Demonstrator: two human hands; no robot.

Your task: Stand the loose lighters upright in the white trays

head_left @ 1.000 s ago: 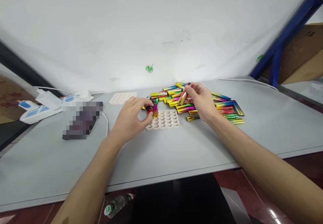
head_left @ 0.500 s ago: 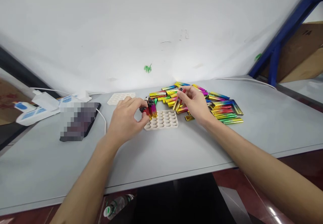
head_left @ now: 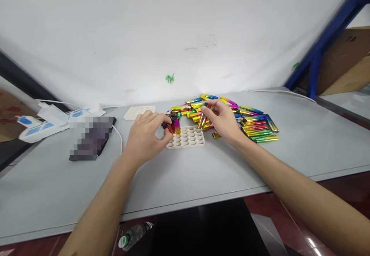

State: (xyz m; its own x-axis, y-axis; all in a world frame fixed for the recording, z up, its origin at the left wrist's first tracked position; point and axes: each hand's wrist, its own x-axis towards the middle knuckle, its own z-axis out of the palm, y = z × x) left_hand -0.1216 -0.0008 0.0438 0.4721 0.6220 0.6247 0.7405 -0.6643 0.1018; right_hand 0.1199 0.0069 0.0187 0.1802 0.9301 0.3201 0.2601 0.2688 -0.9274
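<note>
A white tray with rows of holes (head_left: pixel 189 139) lies on the table in front of me. Several shiny lighters (head_left: pixel 176 126) with black tops stand upright at its left end. My left hand (head_left: pixel 147 136) is closed there, thumb and forefinger around a red lighter (head_left: pixel 169 128) at the tray's edge; its lower part is partly hidden. Over the tray's right back corner, my right hand (head_left: pixel 223 118) pinches a red and gold lighter (head_left: pixel 202 120) by its top, tilted. Behind and beside that hand lies a loose heap of rainbow-coloured metallic lighters (head_left: pixel 254 127).
A second white tray (head_left: pixel 138 112) lies near the wall. On the left are a phone (head_left: pixel 101 140), a power strip (head_left: pixel 47 127) and a white cable (head_left: pixel 118 136). A blue metal frame (head_left: pixel 315 71) stands at right; a plastic bottle (head_left: pixel 135 236) is below the table edge.
My right hand has shifted very slightly, and the lighter in it has turned a little. My left hand stays at the red lighter almost unmoved.
</note>
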